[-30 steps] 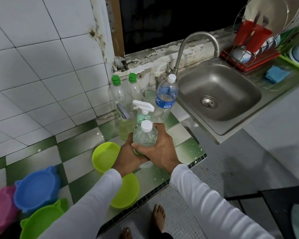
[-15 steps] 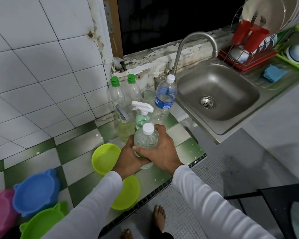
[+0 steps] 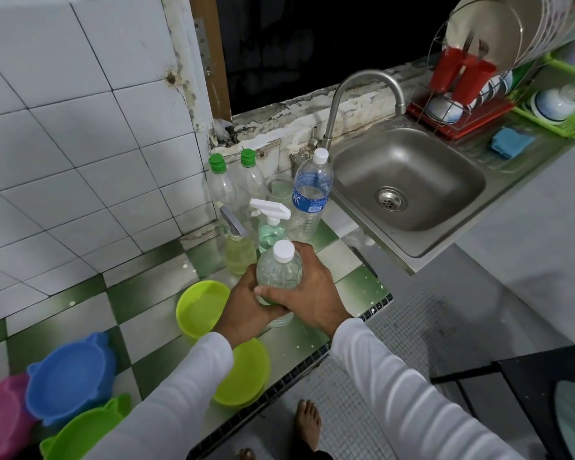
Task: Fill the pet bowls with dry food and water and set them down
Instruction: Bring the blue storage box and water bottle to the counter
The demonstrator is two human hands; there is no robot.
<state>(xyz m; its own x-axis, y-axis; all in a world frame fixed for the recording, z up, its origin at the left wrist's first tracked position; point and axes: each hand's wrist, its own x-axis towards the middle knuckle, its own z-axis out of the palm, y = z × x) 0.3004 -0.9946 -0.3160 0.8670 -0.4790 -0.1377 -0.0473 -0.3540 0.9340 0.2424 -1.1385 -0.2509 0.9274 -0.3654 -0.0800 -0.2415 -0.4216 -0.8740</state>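
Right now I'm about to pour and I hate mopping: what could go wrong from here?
The capped bottle is gripped by both the left hand and the right hand, so neither steadies a bowl. The far lime bowl seems to hold water already; adding more may overflow it. The near lime bowl sits close to the counter edge, partly under the left sleeve, and could be knocked off.

Water bottle (image 3: pixel 279 272): clear smooth plastic, matt white cap. Lime bowls (image 3: pixel 201 308) (image 3: pixel 246 376): glossy plastic. Blue bowl (image 3: pixel 70 376): smooth plastic, duller sheen. Sink (image 3: pixel 409 180) and tap (image 3: pixel 365 84): brushed metal. Tabletop (image 3: pixel 146 313): glazed green-and-white tile, speckled. Wall tiles (image 3: pixel 80 127): white, glossy. Sleeves (image 3: pixel 395 393): white ribbed cloth.
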